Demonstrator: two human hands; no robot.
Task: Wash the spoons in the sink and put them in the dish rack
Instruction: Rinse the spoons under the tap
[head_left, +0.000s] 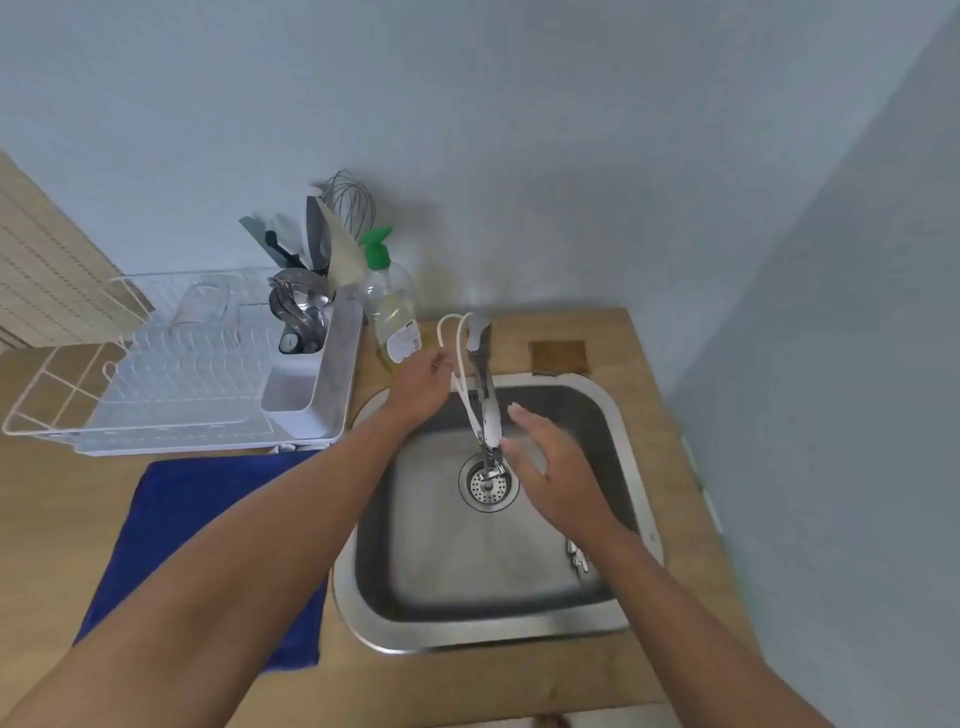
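Observation:
My right hand (550, 467) hovers open over the steel sink (631, 457), palm down, fingers spread just right of the faucet spout (485, 415) and above the drain (488, 480). My left hand (423, 382) is at the faucet's base, with its fingertips against the white hose loops (449, 332). Whether they grip anything is unclear. A few spoons (577, 558) lie at the sink's right wall, mostly hidden by my right forearm. The white dish rack (156, 395) stands left of the sink. Its cutlery holder (304, 317) has several metal spoons in it.
A clear soap bottle with a green cap (392, 312) stands between rack and faucet. A whisk and other utensils (343, 218) stick up behind the holder. A blue towel (208, 545) lies on the wooden counter in front of the rack. A brown sponge (558, 354) sits behind the sink.

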